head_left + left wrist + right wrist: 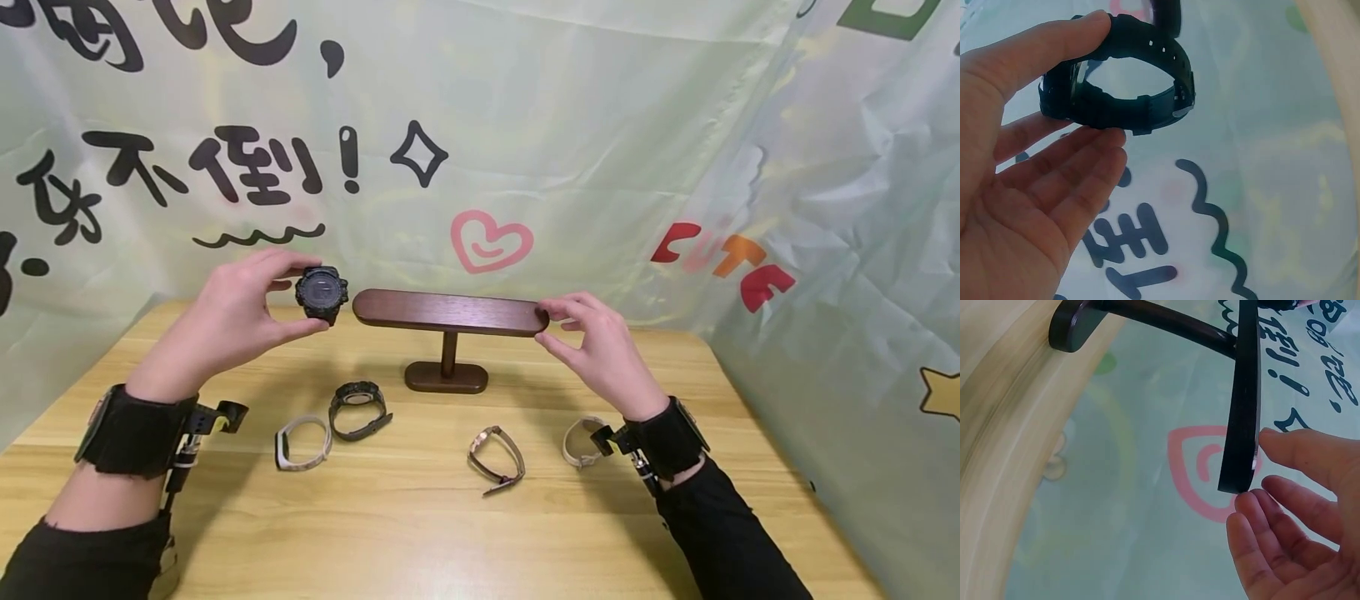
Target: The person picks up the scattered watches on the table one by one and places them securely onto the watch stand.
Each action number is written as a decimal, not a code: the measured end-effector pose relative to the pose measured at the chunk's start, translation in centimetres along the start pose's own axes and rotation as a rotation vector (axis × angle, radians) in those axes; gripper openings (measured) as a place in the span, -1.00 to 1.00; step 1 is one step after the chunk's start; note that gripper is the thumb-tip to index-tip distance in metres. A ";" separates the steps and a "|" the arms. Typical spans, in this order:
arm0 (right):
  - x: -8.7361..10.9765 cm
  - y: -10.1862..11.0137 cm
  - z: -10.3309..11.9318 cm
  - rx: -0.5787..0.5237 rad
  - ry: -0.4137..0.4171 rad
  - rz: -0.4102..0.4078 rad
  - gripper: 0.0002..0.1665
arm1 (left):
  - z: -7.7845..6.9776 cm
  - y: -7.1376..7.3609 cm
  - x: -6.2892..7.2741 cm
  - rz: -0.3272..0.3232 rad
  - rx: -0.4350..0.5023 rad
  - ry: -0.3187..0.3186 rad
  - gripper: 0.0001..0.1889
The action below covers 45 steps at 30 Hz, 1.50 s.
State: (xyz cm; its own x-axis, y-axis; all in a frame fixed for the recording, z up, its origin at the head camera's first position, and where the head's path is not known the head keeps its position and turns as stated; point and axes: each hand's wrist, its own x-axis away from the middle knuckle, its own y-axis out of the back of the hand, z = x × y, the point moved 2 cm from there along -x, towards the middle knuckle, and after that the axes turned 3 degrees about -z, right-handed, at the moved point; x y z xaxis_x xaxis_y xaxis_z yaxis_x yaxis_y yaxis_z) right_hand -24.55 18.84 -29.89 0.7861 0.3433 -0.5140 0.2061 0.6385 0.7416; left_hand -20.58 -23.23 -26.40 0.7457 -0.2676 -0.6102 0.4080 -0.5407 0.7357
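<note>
My left hand [232,312] pinches a black digital watch [322,292] between thumb and fingers, just off the left end of a dark wooden watch stand [450,312]. The watch's face points toward the head camera. In the left wrist view its strap [1163,112] forms a fastened loop, and the stand's bar end [1167,15] is close beside it. At the opposite end of the bar, my right hand [600,346] holds the tip with thumb and fingers. The right wrist view shows the thumb [1297,450] against the bar [1241,412]. No watch is on the bar.
On the wooden table [420,533] lie a white-banded watch [281,450], a dark watch [360,412], a slim brown-strapped watch [517,457] and a pale-strapped watch [573,458], partly behind the right wrist camera. A printed cloth [600,167] hangs behind and at the right.
</note>
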 end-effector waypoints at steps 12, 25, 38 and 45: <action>-0.2 -0.3 -0.6 -0.024 -0.045 0.006 -0.52 | 1.5 -1.7 -0.5 0.032 0.057 0.024 -0.24; -0.3 -0.4 -0.7 -0.041 -0.068 0.009 -0.53 | 1.2 -3.6 -1.4 0.122 0.105 0.033 -0.28; -0.4 -0.3 -0.7 -0.049 -0.074 0.011 -0.54 | 0.6 -5.0 -2.3 0.151 0.112 0.000 -0.30; -0.4 -0.2 -0.6 -0.051 -0.081 0.012 -0.53 | 0.6 -5.7 -2.9 0.170 0.103 -0.017 -0.32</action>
State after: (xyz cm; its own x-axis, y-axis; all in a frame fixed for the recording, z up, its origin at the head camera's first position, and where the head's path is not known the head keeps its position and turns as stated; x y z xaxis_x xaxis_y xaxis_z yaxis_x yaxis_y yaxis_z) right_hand -25.21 18.98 -30.10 0.8334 0.2959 -0.4668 0.1677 0.6694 0.7238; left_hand -25.38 -19.83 -28.94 0.7901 -0.3750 -0.4849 0.2202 -0.5646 0.7954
